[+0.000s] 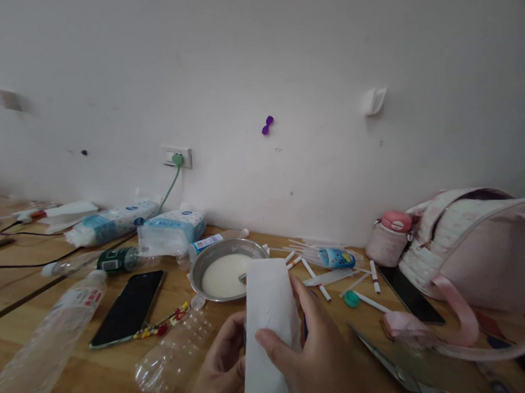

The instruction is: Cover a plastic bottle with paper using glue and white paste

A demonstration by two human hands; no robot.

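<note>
Gripping a white folded tissue [268, 332] upright between both hands, right hand [312, 359] wrapping its front with thumb pressing, left hand [222, 365] curling behind its edge. Hiding part of the metal bowl [204, 264] of white liquid behind; wrists and tissue's bottom cut off below.

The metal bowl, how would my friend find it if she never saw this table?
Start at the wall socket with the green plug, then look straight down to the wooden table. The metal bowl sits there, just beyond the white paper. It is the only round, shiny thing, holding white liquid.
</note>
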